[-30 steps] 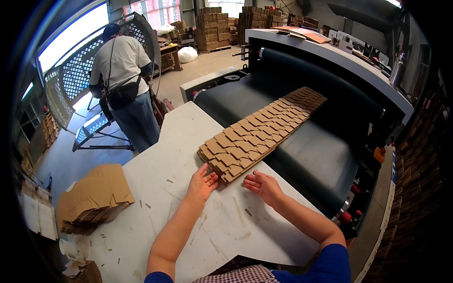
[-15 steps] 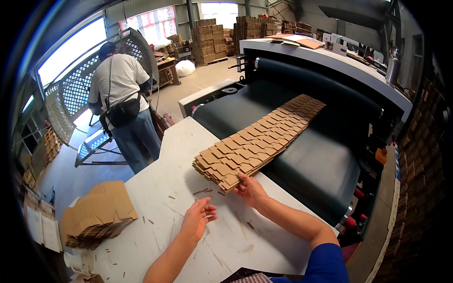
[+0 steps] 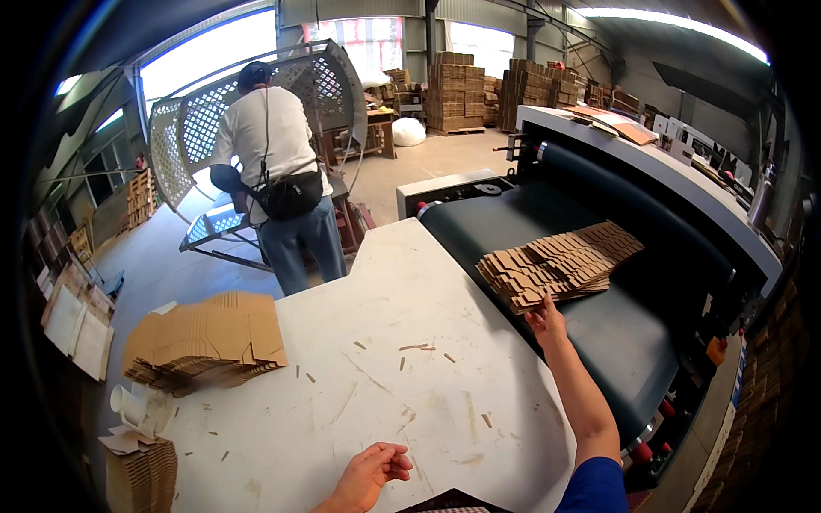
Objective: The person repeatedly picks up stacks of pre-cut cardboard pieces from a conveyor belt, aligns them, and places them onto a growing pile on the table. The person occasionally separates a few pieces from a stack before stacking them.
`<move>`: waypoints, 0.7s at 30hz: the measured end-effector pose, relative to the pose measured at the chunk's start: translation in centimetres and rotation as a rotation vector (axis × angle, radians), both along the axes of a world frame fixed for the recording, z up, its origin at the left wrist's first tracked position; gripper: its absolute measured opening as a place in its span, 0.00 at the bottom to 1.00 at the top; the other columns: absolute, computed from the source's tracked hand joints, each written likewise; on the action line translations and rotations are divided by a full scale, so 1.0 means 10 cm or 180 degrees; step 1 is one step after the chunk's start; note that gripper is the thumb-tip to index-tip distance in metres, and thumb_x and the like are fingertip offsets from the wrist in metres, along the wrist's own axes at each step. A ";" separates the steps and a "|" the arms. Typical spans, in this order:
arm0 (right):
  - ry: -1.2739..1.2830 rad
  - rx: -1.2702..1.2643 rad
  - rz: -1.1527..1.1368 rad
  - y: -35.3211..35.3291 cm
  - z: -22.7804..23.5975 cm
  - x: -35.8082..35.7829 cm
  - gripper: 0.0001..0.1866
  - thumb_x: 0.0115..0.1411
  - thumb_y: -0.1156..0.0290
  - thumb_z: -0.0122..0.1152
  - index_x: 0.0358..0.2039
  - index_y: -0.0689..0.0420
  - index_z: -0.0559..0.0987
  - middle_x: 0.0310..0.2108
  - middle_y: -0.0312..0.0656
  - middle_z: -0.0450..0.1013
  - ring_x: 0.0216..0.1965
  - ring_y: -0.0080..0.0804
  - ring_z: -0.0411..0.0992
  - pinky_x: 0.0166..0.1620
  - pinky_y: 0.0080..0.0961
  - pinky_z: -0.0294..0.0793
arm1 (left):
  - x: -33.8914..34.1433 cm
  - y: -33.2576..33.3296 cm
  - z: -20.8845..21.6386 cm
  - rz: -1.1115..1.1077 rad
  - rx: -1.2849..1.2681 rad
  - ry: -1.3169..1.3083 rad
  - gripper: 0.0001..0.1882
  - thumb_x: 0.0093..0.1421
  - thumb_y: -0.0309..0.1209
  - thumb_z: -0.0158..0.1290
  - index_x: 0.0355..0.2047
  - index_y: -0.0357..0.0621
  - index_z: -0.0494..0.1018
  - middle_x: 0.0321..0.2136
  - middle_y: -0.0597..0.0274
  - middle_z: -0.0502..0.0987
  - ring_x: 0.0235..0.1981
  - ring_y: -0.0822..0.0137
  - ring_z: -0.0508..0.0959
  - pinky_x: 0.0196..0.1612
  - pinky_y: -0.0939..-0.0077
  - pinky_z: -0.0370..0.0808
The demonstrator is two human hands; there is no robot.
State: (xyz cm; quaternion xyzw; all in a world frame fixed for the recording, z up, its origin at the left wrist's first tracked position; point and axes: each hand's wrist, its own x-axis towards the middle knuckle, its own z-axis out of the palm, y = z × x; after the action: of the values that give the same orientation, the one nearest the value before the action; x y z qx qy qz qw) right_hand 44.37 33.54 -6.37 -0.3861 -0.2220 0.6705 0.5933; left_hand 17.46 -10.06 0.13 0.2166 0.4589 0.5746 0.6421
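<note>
An overlapping row of brown die-cut cardboard pieces (image 3: pixel 556 263) lies on the dark conveyor belt (image 3: pixel 487 214), angled away to the right. At its near end my right hand (image 3: pixel 547 323) reaches out with bent fingers gripping the cardboard's edge; part of the fingers is hidden. My left hand (image 3: pixel 374 472) hovers over the near part of the white table (image 3: pixel 342 436), loosely curled with the fingers partly apart, and nothing shows in it.
A fanned stack of cardboard pieces (image 3: pixel 214 338) lies on the table's left, with another stack (image 3: pixel 147 474) nearer me. Small scraps (image 3: pixel 414 347) dot the tabletop. The machine's roller (image 3: pixel 633 201) spans the belt. A person (image 3: pixel 274 162) stands beyond, beside perforated panels (image 3: pixel 201 128).
The cardboard row has shifted off the table edge and farther onto the belt, with my right hand following it. My left hand has drawn back toward me. The view has turned left.
</note>
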 end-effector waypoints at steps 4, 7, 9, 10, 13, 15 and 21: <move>-0.0355 -0.0307 0.0638 -0.60 0.05 -0.04 0.33 0.70 0.52 0.53 0.64 0.62 0.57 0.55 0.55 0.69 0.47 0.48 0.77 0.42 0.38 0.84 | 0.14 -0.11 -0.12 0.0525 0.0120 0.0666 0.16 0.71 0.38 0.46 0.44 0.37 0.75 0.32 0.59 0.79 0.29 0.71 0.76 0.33 0.77 0.74; -0.1144 -0.0159 0.1496 -1.39 0.31 -0.11 0.26 0.73 0.49 0.44 0.54 0.61 0.71 0.40 0.45 0.78 0.38 0.35 0.77 0.38 0.30 0.75 | 0.16 -0.21 -0.16 0.0684 0.0213 0.1103 0.16 0.70 0.38 0.47 0.41 0.37 0.76 0.29 0.62 0.79 0.27 0.74 0.74 0.30 0.80 0.72; -0.1579 -0.0065 0.1623 -1.80 0.30 0.00 0.27 0.71 0.47 0.46 0.39 0.61 0.79 0.29 0.41 0.77 0.30 0.30 0.75 0.33 0.27 0.71 | 0.17 -0.25 -0.28 0.0634 0.0269 0.1223 0.16 0.70 0.38 0.47 0.39 0.37 0.77 0.28 0.63 0.79 0.25 0.75 0.73 0.29 0.82 0.71; -0.1737 0.0221 0.1562 -2.02 0.30 0.07 0.29 0.70 0.46 0.49 0.32 0.63 0.80 0.23 0.41 0.75 0.24 0.29 0.72 0.29 0.24 0.69 | 0.17 -0.25 -0.31 0.0594 0.0291 0.1290 0.16 0.70 0.38 0.47 0.38 0.38 0.77 0.27 0.64 0.79 0.24 0.76 0.73 0.28 0.82 0.70; -0.2635 0.0354 0.1210 -2.56 0.32 0.24 0.33 0.68 0.45 0.52 0.18 0.61 0.78 0.14 0.35 0.67 0.17 0.20 0.63 0.23 0.21 0.60 | 0.22 -0.23 -0.30 0.0736 0.0495 0.1284 0.14 0.69 0.36 0.48 0.36 0.39 0.79 0.26 0.65 0.79 0.24 0.76 0.74 0.29 0.82 0.71; -0.2725 0.0566 0.1035 -2.77 0.17 0.33 0.31 0.69 0.49 0.54 0.17 0.61 0.78 0.13 0.34 0.67 0.17 0.19 0.63 0.23 0.20 0.60 | 0.24 -0.25 -0.36 0.0528 0.0870 0.1707 0.13 0.68 0.33 0.49 0.35 0.39 0.79 0.25 0.64 0.79 0.25 0.75 0.75 0.29 0.80 0.72; -0.2777 0.0863 0.0886 -2.84 0.06 0.26 0.30 0.70 0.53 0.54 0.15 0.61 0.77 0.12 0.33 0.65 0.16 0.18 0.60 0.22 0.20 0.57 | 0.23 -0.29 -0.41 0.0125 0.1467 0.2615 0.07 0.64 0.26 0.53 0.32 0.36 0.78 0.25 0.58 0.79 0.26 0.69 0.78 0.30 0.74 0.73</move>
State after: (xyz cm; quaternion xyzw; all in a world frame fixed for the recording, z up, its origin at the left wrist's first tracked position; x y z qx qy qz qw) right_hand 47.01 5.17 -5.79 -0.5173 -0.5854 0.4840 0.3943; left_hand 19.73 -13.00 -3.96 0.5543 0.5394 0.5403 0.3315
